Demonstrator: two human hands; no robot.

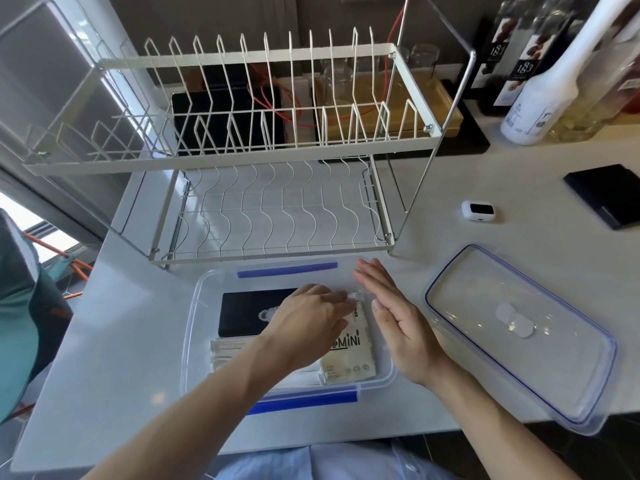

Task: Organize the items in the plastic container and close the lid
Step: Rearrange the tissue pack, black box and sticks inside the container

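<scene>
Left hand (313,315) pinching beige packet (349,355), right hand (394,317) flat-fingered, inside clear blue-clipped container (194,327).

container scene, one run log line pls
left hand: on packet | right hand: open, in container | lid: off, right

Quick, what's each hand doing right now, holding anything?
Left hand: fingers curled on the beige packet in the container; whether they grip it cannot be told.
Right hand: open, fingers straight, holding nothing.
</scene>
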